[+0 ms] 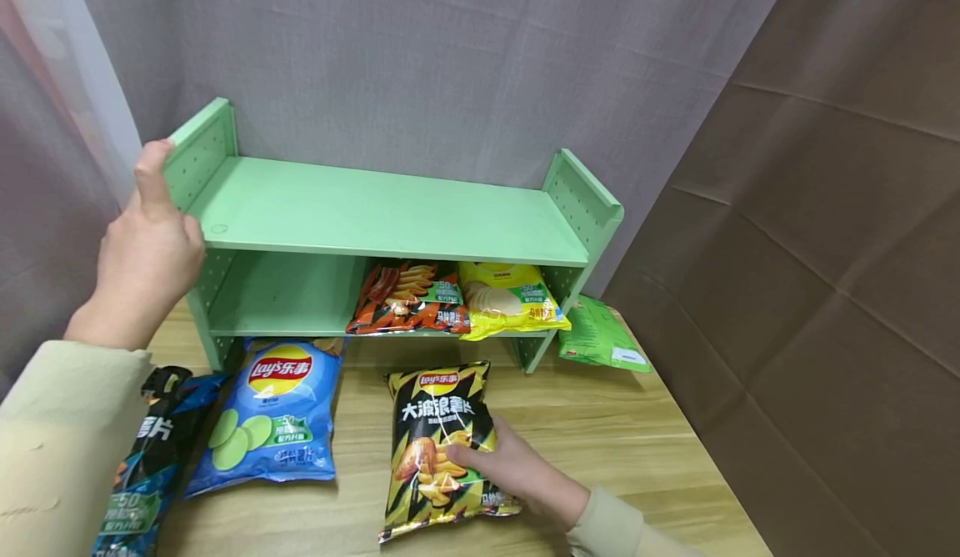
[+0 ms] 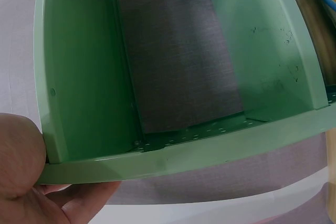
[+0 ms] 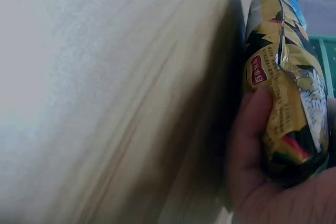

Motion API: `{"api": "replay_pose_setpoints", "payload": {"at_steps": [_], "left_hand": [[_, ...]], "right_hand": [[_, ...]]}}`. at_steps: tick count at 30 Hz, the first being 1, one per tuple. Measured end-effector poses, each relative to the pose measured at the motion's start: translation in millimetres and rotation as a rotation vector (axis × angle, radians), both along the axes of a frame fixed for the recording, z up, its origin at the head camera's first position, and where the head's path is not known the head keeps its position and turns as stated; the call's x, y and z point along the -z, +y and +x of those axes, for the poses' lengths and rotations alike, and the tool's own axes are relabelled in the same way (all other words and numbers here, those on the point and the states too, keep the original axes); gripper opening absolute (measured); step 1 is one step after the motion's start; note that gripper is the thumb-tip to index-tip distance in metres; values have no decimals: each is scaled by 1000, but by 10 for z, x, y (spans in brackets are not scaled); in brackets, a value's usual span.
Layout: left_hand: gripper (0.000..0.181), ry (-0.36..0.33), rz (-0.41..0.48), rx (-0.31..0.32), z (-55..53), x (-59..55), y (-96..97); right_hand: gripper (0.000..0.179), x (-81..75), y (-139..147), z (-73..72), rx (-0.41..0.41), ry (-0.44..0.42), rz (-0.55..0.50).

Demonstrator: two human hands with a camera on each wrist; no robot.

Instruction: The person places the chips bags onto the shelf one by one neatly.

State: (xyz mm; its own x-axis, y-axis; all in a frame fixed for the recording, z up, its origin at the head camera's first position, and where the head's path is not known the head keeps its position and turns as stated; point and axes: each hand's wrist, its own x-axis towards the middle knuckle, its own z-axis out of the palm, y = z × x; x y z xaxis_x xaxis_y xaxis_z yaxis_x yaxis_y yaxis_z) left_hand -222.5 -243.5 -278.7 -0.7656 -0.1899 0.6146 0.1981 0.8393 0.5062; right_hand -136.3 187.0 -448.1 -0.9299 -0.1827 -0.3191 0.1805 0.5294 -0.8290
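My right hand (image 1: 517, 461) grips a black and gold bag of Lay's potato chips (image 1: 431, 398) by its right side, thumb across the front. The right wrist view shows the bag's gold back (image 3: 286, 98) with fingers behind it, close over the table. At the upper left, my left hand (image 1: 153, 248) holds the side panel of a green two-tier shelf (image 1: 390, 207). In the left wrist view the fingers wrap the panel's edge (image 2: 105, 167). On the lower tier lie a red and black chip bag (image 1: 408, 300) and a yellow one (image 1: 510, 298), side by side.
A blue chip bag (image 1: 273, 415) leans at the shelf's front left, beside a black and blue bag (image 1: 153, 449) partly hidden by my left sleeve. A green bag (image 1: 600, 336) lies right of the shelf on the wooden table (image 1: 622, 440). Grey curtain (image 1: 450, 65) hangs behind.
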Motion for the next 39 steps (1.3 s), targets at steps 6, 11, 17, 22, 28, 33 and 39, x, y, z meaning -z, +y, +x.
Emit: {"api": "replay_pose_setpoints", "payload": {"at_steps": [6,11,17,22,28,33,39], "left_hand": [[70,-6,7,0,7,-6,4],[71,-29,8,-3,11,-15,0],[71,-8,5,-3,10,-8,8],[70,-5,6,-2,3,-8,6],[71,-24,5,-9,1,-15,-7],[70,-14,2,-5,1,-11,-6],[70,-16,-1,0,3,-7,-1]], "right_hand": [[79,97,143,-21,-104,-58,-312],[72,129,219,-11,-146,-4,-333],[73,106,230,-18,-209,20,-356],[72,91,233,-36,-284,71,-332],[69,15,193,-32,-379,100,-377],[67,-60,112,-31,-427,144,-393],[67,-178,-19,-50,-454,183,-403]]}}
